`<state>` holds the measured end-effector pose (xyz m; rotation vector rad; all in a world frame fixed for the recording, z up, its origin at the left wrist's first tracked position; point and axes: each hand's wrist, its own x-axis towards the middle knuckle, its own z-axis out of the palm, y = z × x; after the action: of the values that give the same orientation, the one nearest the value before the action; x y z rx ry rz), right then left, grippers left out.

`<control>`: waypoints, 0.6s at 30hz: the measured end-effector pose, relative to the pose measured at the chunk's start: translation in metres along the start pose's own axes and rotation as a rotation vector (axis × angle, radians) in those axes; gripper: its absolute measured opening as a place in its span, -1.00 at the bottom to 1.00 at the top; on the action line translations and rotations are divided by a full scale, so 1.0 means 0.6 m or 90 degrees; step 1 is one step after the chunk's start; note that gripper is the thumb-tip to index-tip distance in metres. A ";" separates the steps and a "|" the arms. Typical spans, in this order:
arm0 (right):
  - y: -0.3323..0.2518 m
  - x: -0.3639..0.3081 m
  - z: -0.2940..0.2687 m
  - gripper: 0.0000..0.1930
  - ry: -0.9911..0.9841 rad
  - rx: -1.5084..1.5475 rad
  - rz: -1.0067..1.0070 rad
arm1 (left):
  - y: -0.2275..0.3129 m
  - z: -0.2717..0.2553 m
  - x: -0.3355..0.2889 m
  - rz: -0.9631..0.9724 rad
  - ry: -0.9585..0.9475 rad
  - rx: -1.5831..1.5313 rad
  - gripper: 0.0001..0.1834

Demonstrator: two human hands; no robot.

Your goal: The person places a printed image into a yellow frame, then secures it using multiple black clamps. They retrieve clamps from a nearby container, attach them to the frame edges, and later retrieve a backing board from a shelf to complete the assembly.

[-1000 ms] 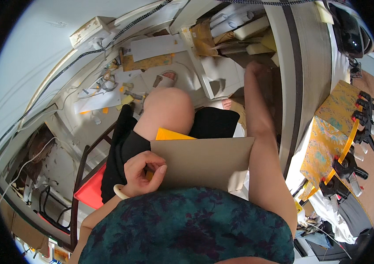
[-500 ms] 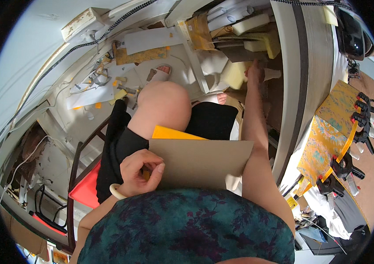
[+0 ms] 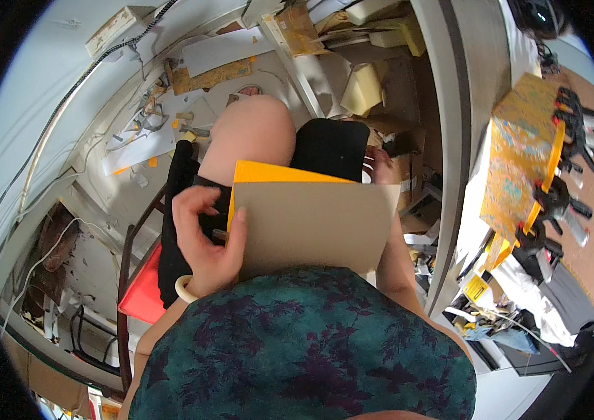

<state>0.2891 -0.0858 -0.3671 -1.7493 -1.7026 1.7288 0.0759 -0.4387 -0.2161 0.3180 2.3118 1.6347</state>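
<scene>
A stiff grey-brown board [image 3: 311,227] lies across my lap, with a bright yellow sheet or panel [image 3: 286,172] showing along its far and left edges. My left hand [image 3: 206,241] is at the board's left edge, its thumb over that edge and its curved fingers apart from the thumb. A small pale tip shows by the palm, too small to name. Beyond the board's far right corner is my right hand [image 3: 383,166], partly hidden and blurred. Something white shows beside its fingers; whether they hold it is unclear. The board covers part of my right forearm.
A cubby ahead right holds a pale yellow foam block [image 3: 362,89] and cardboard. Paper and scraps [image 3: 139,147] litter the floor at left. At right, black clamps [image 3: 556,199] grip a patterned yellow panel [image 3: 514,157] on the worktop. A red seat [image 3: 144,290] is at my left.
My right hand has drawn back from the foam in the cubby toward the board. My left hand's fingers have spread, with the thumb now over the board's edge. The view has shifted.
</scene>
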 end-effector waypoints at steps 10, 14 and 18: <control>-0.155 -0.409 0.014 -0.38 -0.150 0.081 -0.085 | -0.014 -0.031 -0.038 0.162 -0.137 0.111 -0.45; -0.120 -0.453 0.031 -0.37 -0.131 0.206 -0.111 | 0.001 -0.027 -0.071 0.024 -0.232 -0.194 -0.40; -0.104 -0.483 -0.016 -0.40 -0.158 0.267 -0.135 | 0.064 -0.052 -0.103 -0.170 -0.334 -0.402 -0.40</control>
<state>0.3497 -0.2755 -0.1476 -1.1759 -1.4052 2.0788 0.1230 -0.4748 -0.1631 0.2381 1.3218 1.7710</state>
